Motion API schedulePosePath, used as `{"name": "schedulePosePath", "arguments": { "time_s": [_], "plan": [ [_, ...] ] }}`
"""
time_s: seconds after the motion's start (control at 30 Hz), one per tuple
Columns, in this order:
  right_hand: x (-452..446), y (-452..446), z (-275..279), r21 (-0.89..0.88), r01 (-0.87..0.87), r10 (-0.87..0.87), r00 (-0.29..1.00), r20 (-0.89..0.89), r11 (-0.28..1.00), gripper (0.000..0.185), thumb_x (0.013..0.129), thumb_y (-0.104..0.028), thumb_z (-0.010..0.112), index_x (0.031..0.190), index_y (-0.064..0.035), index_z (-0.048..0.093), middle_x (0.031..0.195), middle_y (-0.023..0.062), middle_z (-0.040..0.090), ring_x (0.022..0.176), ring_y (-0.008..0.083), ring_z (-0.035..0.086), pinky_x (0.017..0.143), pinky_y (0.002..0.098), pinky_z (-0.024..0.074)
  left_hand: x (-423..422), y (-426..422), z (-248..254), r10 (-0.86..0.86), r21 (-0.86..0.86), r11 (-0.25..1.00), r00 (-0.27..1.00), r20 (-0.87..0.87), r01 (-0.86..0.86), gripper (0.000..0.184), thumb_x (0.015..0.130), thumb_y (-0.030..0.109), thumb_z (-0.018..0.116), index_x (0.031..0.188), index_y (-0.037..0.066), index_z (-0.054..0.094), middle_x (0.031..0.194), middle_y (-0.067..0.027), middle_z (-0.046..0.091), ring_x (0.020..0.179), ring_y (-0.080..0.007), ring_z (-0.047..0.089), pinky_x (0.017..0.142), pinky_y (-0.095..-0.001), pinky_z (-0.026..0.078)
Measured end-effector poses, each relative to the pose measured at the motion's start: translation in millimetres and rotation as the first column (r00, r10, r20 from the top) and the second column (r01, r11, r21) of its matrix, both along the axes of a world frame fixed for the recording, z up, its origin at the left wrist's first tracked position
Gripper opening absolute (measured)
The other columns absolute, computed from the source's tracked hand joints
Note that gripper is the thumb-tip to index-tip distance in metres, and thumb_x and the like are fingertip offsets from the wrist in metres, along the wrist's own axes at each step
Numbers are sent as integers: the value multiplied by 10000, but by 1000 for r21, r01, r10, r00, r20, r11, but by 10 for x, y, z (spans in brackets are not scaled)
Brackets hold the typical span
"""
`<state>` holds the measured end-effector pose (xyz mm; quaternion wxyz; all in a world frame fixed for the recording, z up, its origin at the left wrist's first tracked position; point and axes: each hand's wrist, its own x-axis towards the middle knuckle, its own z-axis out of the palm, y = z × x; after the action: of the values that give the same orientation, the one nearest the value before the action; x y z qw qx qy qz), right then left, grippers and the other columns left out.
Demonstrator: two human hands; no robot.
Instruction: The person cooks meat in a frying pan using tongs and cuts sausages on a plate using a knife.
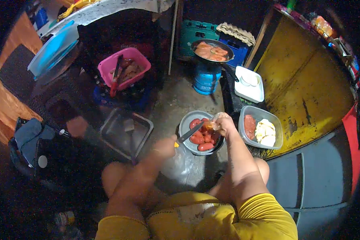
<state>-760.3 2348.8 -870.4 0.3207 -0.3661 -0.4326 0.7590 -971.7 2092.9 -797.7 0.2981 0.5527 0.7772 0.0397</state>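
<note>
My left hand [164,148] is closed round the yellow handle of a knife [190,133]. Its dark blade points up and right, over a round metal bowl [183,125]. Several plump red sausages [205,147] lie in that bowl. At the bowl's upper right edge, my right hand [225,125] is closed, its fingers pinching a clear, crinkled plastic wrapper [219,117] with something orange-brown by the fingertips. The blade tip is close to this wrapper; whether they touch I cannot tell. A clear plastic bag [177,165] lies below my left hand.
Right of the bowl is a clear tub [281,138] with red meat and pale slices. A pan [194,49] of reddish slices sits on a blue gas cylinder [207,79]. Left are a pink basin [145,64] with a red-handled tool and a clear tray [148,125]. A white container [258,94] stands right.
</note>
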Motion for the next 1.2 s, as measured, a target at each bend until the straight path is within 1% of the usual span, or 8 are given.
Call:
{"name": "schedulePosePath", "arguments": {
  "time_s": [0.4, 0.57, 0.63, 0.7, 0.8, 0.93, 1.03, 1.2],
  "plan": [
    [-553, -717, 346, -137, -409, 362, 890, -277, 902, 268, 610, 0, 542, 878, -16, 544, 824, 127, 542, 772, 317, 567, 696, 447, 502, -331, -4, 3, 118, 93, 988, 993, 28, -120, 358, 765, 64, 598, 1121, 43, 580, 1072, -240, 649, 1049, -394, 613, 889, -450, 484],
    [-892, -1453, 31, 438, -624, 569, 777, 268, 647, 203, 696, -35, 611, 890, -29, 550, 816, 102, 576, 803, 279, 601, 693, 367, 496, -357, 52, 206, 202, 131, 969, 977, 64, -209, 384, 746, 53, 619, 1126, 30, 576, 1088, -246, 644, 1059, -404, 605, 899, -442, 478],
    [-946, -1713, 115, 233, -677, 593, 729, 344, 698, 189, 726, -68, 628, 896, -19, 560, 824, 111, 583, 814, 291, 606, 711, 372, 496, -374, 38, 233, 282, 235, 929, 958, 55, -287, 414, 745, 47, 624, 1156, 28, 570, 1104, -245, 642, 1069, -403, 603, 903, -438, 478],
    [-953, -1824, 57, 631, -723, 249, 690, 679, 283, 212, 747, -99, 624, 927, 7, 582, 865, 151, 605, 875, 329, 607, 775, 403, 498, -420, 57, 276, 280, 215, 933, 957, 75, -290, 424, 747, 43, 624, 1167, 27, 570, 1115, -243, 640, 1075, -401, 602, 905, -436, 479],
    [-865, -1535, 134, 637, -727, 11, 661, 750, 256, 267, 741, -112, 635, 976, 9, 597, 942, 187, 612, 948, 365, 592, 846, 426, 484, -484, 68, 249, 280, 204, 934, 955, 99, -295, 436, 757, 52, 629, 1189, 30, 575, 1133, -239, 637, 1087, -395, 600, 912, -431, 479],
    [-658, -927, 206, 611, -603, -486, 382, 786, 513, 274, 773, -173, 639, 1014, -43, 653, 1091, 196, 621, 1018, 380, 597, 921, 460, 465, -424, 63, 380, 223, 188, 956, 974, 43, -227, 409, 765, 275, 719, 1090, 47, 622, 1073, -213, 657, 1021, -382, 628, 862, -462, 493],
    [-402, -609, -95, 332, -445, -239, 252, 938, 832, 410, 840, -219, 634, 1225, -104, 556, 1242, 211, 587, 1175, 379, 554, 995, 443, 441, -352, 111, 245, 194, 182, 965, 981, -1, -190, 432, 784, 358, 710, 1070, 43, 634, 1062, -207, 663, 992, -377, 639, 852, -466, 497],
    [-362, -471, -114, 428, -446, -282, 357, 890, 786, 436, 815, -256, 638, 1195, -53, 572, 1140, 237, 631, 1093, 381, 600, 924, 454, 475, -284, 211, 194, 84, 24, 996, 995, 54, -85, 425, 828, 365, 670, 1079, 26, 622, 1035, -220, 667, 974, -385, 643, 844, -469, 499]
  ]
}}
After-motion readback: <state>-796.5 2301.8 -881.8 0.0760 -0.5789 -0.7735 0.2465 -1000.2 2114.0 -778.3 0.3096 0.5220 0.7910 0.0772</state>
